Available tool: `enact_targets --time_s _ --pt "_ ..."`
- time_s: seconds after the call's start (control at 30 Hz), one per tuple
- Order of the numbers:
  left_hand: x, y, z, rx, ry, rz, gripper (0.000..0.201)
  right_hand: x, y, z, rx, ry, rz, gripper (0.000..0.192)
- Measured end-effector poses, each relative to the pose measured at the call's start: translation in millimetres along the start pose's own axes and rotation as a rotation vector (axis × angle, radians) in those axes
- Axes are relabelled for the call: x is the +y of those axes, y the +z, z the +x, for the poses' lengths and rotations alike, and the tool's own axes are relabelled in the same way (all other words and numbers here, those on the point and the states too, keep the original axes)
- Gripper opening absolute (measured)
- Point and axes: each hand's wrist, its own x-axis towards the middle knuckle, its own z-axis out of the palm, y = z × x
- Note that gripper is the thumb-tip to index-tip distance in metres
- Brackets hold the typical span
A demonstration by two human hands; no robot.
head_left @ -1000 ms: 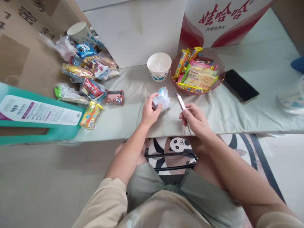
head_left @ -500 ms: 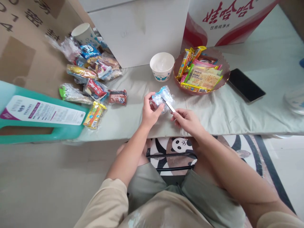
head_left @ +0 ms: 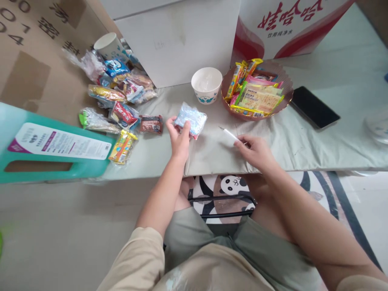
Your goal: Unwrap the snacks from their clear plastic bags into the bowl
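Observation:
My left hand (head_left: 181,139) pinches a small clear plastic bag of blue and red snack packets (head_left: 190,118), thumb on top and fingers partly hidden beneath. To its right, my right hand (head_left: 253,151) grips a slim white pen-shaped tool (head_left: 229,136) with a thin pointed tip, possibly a pen or craft knife. The tip points up and left, apart from the bag. Just beyond the hands stands a white paper bowl (head_left: 207,84) with a blue print. A pink scalloped bowl (head_left: 289,99) of wrapped biscuits and snacks is beside it.
Bagged snacks (head_left: 121,87) pile up at the left by a paper cup (head_left: 109,45), with a yellow packet (head_left: 123,146) nearer. A green jug (head_left: 87,171) lies at the left edge. White boxes (head_left: 188,44) stand behind. A black phone (head_left: 314,107) rests at right.
My left hand has moved left with the bag and turned it. My right hand has drawn the white tool right and slightly down, so its tip is now away from the bag.

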Motion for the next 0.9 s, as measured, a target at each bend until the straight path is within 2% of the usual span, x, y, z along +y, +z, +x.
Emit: enact_targets --time_s 0.13,0.2,0.27,0.33,0.4,0.47,0.53,0.63,0.73,0.83,0.9 --pt "7 15.2 -21 -0.053 0.001 0.234 0.044 16 -5 6 0.195 -0.069 -0.151 0.029" --pt "15 18.1 -31 -0.12 0.056 0.409 0.033 21 -7 7 0.229 -0.066 -0.258 0.029" --pt "21 15.3 -33 -0.148 0.119 0.538 0.033 26 -9 8 0.243 -0.043 -0.355 0.029" --pt "21 8.2 -27 -0.12 0.136 0.542 0.043 29 -10 7 0.274 -0.029 -0.428 0.03" --pt "17 0.4 -16 -0.08 0.073 0.422 0.049 30 -10 7 0.348 -0.052 -0.463 0.03" --pt "11 -4.5 -8 -0.09 -0.01 0.282 0.044 26 -5 7 0.392 -0.136 -0.43 0.031" --pt "8 -4.7 -5 -0.165 -0.038 0.23 0.036 16 5 9 0.333 -0.266 -0.319 0.032" --pt "9 0.8 -8 -0.258 -0.036 0.221 0.023 -4 25 14 0.14 -0.445 -0.162 0.044" --pt "14 2.6 -10 -0.173 -0.079 0.13 0.008 -17 37 20 0.066 -0.492 -0.123 0.046" --pt "17 -3.8 -7 -0.057 -0.154 0.042 0.009 -15 34 22 0.081 -0.465 -0.118 0.033" --pt "19 -9.3 -6 -0.046 -0.209 0.006 0.01 -11 29 22 0.094 -0.46 -0.11 0.03"
